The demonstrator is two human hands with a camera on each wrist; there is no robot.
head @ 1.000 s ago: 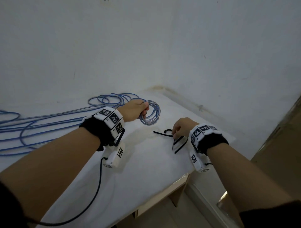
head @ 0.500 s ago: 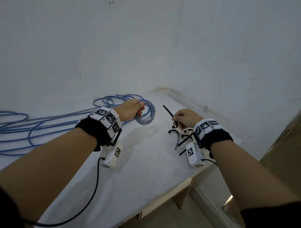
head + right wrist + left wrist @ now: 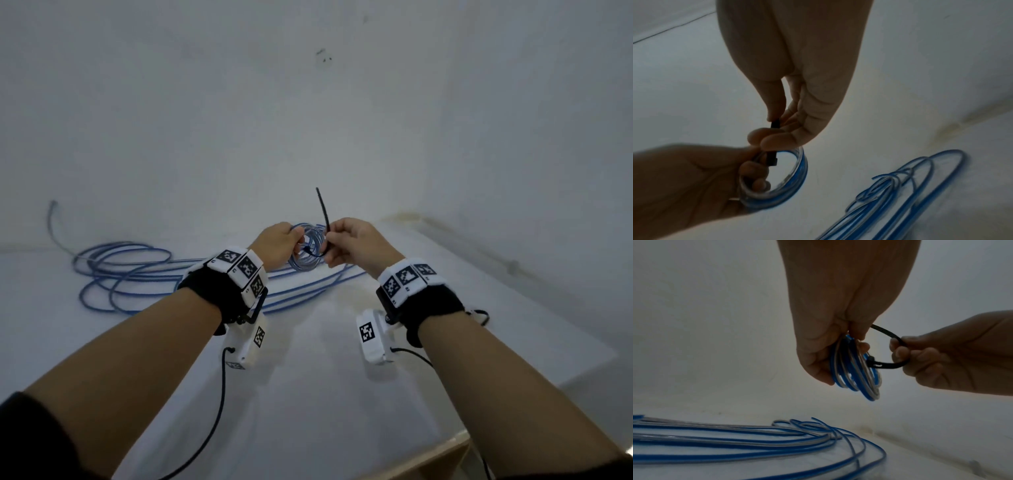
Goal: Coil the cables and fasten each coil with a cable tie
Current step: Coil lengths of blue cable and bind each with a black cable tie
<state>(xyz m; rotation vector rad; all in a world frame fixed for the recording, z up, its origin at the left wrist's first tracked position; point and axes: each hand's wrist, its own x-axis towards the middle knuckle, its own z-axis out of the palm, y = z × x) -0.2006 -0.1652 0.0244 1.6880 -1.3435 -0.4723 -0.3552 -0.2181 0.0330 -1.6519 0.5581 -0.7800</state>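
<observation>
1. While the left hand [image 3: 279,241] is gripping the springy blue coil [image 3: 306,251] between both hands, loops are wanting to spread.
2. Right hand [image 3: 356,245] is pinching the stiff, light cable tie [image 3: 888,352] at its bend.

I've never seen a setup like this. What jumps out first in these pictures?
First, the two hands meeting in mid-air above the white table: the left hand grips a small blue cable coil, while the right hand pinches a black cable tie whose tail sticks up. Next, the loose blue cable sprawled over the table to the left. Then the white checkered wristbands on both arms.
</observation>
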